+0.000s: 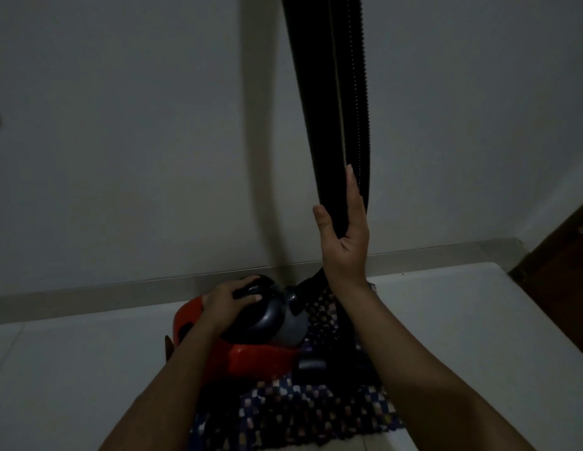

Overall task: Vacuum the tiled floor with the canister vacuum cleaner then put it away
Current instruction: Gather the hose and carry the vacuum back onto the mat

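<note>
The red and black canister vacuum cleaner sits on the tiled floor close to the wall, partly on a checkered mat. My left hand rests on its dark top handle, fingers curled over it. The black wand and ribbed hose stand upright against the wall, rising out of the top of the view. My right hand cups them from the front, thumb on the left side and fingers straight along the right. The floor nozzle is hidden.
A dark blue checkered mat lies under the vacuum and my arms. A grey skirting runs along the white wall. A dark wooden door frame stands at the right edge. The room is dim.
</note>
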The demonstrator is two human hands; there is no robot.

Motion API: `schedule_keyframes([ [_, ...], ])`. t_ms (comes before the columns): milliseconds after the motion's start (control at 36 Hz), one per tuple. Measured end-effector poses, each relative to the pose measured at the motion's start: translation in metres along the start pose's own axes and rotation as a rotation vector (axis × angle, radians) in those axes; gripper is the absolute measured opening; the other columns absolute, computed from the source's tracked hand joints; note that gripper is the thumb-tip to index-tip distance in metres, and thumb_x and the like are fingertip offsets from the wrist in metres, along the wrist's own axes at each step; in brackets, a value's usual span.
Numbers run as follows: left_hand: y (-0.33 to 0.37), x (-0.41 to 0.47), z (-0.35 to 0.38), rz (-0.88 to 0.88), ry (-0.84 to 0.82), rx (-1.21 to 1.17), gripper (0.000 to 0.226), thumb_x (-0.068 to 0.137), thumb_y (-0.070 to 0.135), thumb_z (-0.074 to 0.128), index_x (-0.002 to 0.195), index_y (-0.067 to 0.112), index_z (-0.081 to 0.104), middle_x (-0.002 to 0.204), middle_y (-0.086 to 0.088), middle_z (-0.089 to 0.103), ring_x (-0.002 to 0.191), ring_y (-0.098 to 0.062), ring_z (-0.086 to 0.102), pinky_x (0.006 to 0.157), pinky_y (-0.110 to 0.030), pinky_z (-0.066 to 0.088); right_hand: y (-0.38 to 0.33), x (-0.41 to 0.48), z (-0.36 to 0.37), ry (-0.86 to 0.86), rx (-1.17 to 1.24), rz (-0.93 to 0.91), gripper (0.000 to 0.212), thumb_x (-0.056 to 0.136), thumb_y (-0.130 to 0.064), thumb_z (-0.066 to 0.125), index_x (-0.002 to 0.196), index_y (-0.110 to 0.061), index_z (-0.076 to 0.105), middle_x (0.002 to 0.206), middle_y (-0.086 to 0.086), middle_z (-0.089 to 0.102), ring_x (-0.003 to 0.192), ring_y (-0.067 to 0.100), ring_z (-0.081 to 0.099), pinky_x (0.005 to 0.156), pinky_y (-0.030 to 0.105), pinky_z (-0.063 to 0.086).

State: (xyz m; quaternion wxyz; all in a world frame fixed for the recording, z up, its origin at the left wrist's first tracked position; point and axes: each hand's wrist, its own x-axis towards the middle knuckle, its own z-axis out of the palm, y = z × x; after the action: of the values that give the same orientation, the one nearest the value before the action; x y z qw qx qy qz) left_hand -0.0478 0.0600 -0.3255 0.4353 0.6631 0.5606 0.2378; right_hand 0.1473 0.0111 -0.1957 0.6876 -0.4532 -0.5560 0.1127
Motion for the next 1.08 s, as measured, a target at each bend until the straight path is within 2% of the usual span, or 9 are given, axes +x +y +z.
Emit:
schedule_keyframes([
  [83, -0.003, 0.002, 0.000, -0.013, 0.013, -0.001, 0.048, 0.074, 0.019, 0.078, 0.120, 0.024, 0.065, 0.120, -0.004, 0.068, 0.116, -0.017, 0.060, 0.108, -0.044, 0.041, -0.002, 0.000, 0.001, -0.012, 0.015, 0.013, 0.059, 0.094, -0.008, 0.056, 0.144, -0.021, 0.027, 0.138, -0.029, 0.035, 0.130, -0.015, 0.033, 0.109, 0.013, 0.030],
  [222, -0.002, 0.002, 0.002, -0.011, 0.010, 0.005, 0.048, 0.074, 0.022, 0.078, 0.120, 0.023, 0.065, 0.119, -0.005, 0.068, 0.116, -0.020, 0.060, 0.108, -0.043, 0.041, 0.001, -0.003, -0.002, -0.027, 0.021, -0.047, 0.057, 0.094, -0.027, 0.055, 0.145, -0.033, 0.030, 0.144, -0.037, 0.032, 0.141, 0.021, 0.033, 0.104, 0.064, 0.036],
  [333, -0.019, 0.011, 0.003, -0.006, 0.000, 0.005, 0.049, 0.056, 0.060, 0.068, 0.105, 0.061, 0.060, 0.117, 0.004, 0.070, 0.117, -0.014, 0.060, 0.108, -0.047, 0.039, -0.004, -0.003, -0.003, 0.005, 0.054, -0.046, 0.056, 0.092, -0.042, 0.054, 0.142, -0.039, 0.028, 0.147, -0.031, 0.031, 0.130, 0.052, 0.036, 0.097, 0.072, 0.034],
  [417, -0.018, 0.009, 0.001, 0.006, -0.008, 0.036, 0.053, 0.059, 0.060, 0.068, 0.110, 0.057, 0.058, 0.119, 0.005, 0.069, 0.118, -0.014, 0.059, 0.109, -0.048, 0.038, -0.006, -0.009, 0.000, 0.016, 0.082, -0.012, 0.055, 0.092, -0.043, 0.053, 0.142, -0.040, 0.028, 0.146, -0.035, 0.030, 0.131, 0.049, 0.037, 0.098, 0.073, 0.032],
  [556, -0.003, 0.002, 0.001, 0.006, 0.012, 0.063, 0.054, 0.069, 0.038, 0.075, 0.121, 0.030, 0.064, 0.120, -0.003, 0.068, 0.117, -0.018, 0.060, 0.107, -0.044, 0.041, -0.001, -0.018, 0.002, 0.002, 0.113, 0.032, 0.057, 0.092, -0.047, 0.051, 0.142, -0.041, 0.025, 0.146, -0.039, 0.027, 0.141, 0.029, 0.033, 0.100, 0.071, 0.032],
  [611, -0.003, 0.002, 0.001, 0.008, 0.008, 0.075, 0.050, 0.072, 0.036, 0.076, 0.120, 0.033, 0.064, 0.121, -0.004, 0.068, 0.118, -0.019, 0.060, 0.107, -0.045, 0.041, 0.000, -0.019, 0.002, -0.001, 0.112, 0.052, 0.058, 0.092, -0.048, 0.050, 0.143, -0.042, 0.023, 0.146, -0.040, 0.025, 0.143, 0.021, 0.030, 0.101, 0.071, 0.030],
  [750, -0.018, 0.007, 0.003, 0.044, 0.014, 0.256, 0.058, 0.065, 0.073, 0.047, 0.121, 0.055, 0.049, 0.122, -0.003, 0.066, 0.117, -0.026, 0.058, 0.101, -0.047, 0.043, 0.000, -0.019, -0.005, -0.037, 0.106, 0.087, 0.060, 0.092, -0.051, 0.049, 0.143, -0.044, 0.019, 0.147, -0.040, 0.022, 0.144, 0.013, 0.025, 0.103, 0.069, 0.032],
  [889, 0.007, -0.012, 0.010, 0.018, 0.102, 0.514, 0.047, 0.092, 0.046, 0.048, 0.138, 0.043, 0.040, 0.128, -0.009, 0.055, 0.123, -0.030, 0.046, 0.099, -0.039, 0.033, -0.001, -0.020, -0.015, -0.063, 0.096, 0.096, 0.061, 0.092, -0.048, 0.051, 0.144, -0.044, 0.019, 0.147, -0.041, 0.020, 0.144, 0.008, 0.023, 0.103, 0.063, 0.037],
  [1083, 0.007, -0.020, 0.009, 0.110, 0.138, 0.460, 0.045, 0.093, 0.032, 0.053, 0.138, 0.027, 0.047, 0.123, -0.011, 0.054, 0.119, -0.030, 0.048, 0.098, -0.039, 0.037, -0.012, -0.022, -0.018, -0.004, 0.035, 0.088, 0.063, 0.091, -0.011, 0.062, 0.138, -0.038, 0.030, 0.145, -0.019, 0.036, 0.136, -0.002, 0.034, 0.112, 0.015, 0.027],
])
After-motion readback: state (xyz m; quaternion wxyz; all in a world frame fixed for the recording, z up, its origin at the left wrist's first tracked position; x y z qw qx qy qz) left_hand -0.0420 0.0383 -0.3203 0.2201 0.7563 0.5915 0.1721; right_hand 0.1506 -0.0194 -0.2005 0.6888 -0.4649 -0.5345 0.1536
